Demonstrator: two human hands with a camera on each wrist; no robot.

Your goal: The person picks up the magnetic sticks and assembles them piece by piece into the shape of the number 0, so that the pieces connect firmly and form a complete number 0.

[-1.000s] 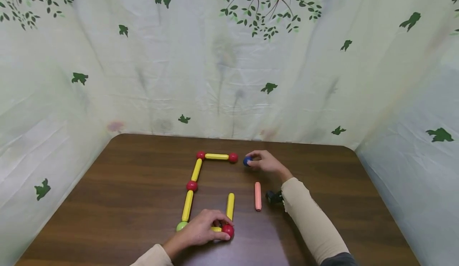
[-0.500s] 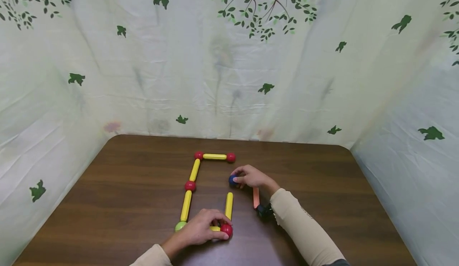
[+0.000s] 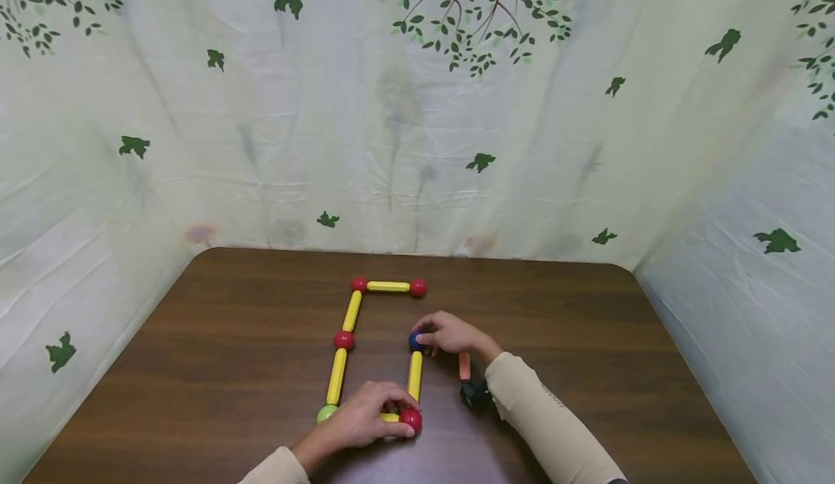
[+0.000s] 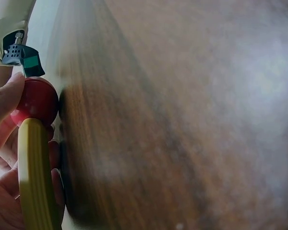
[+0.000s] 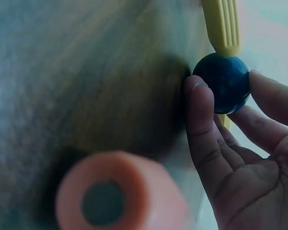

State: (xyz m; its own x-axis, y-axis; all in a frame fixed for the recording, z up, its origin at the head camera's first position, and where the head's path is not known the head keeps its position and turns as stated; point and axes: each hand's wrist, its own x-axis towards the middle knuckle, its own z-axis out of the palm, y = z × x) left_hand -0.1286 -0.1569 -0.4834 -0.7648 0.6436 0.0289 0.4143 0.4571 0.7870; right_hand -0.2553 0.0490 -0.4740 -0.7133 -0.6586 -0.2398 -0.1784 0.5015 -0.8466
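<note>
My left hand (image 3: 370, 415) pinches a red ball (image 3: 410, 419) at the near right corner of a figure of yellow sticks and balls. From that ball a yellow stick (image 3: 414, 377) runs away toward the far side. At its far end my right hand (image 3: 450, 335) pinches a blue ball (image 3: 415, 340) between thumb and fingers; the right wrist view shows the blue ball (image 5: 222, 82) touching the stick's tip. A green ball (image 3: 327, 413) sits at the near left corner, partly behind my left hand. Another yellow stick (image 4: 36, 177) lies along my left palm in the left wrist view.
A pink stick (image 3: 464, 366) lies under my right wrist, partly covered by the dark wrist camera (image 3: 474, 393). Farther off, more yellow sticks join red balls (image 3: 343, 340), ending in a free red ball (image 3: 418, 288). A pale patterned cloth (image 3: 417, 143) stands behind the table.
My right hand has brought the blue ball leftward and nearer, from beside the far red ball to the end of the upright-lying yellow stick. My left hand stays on the red ball.
</note>
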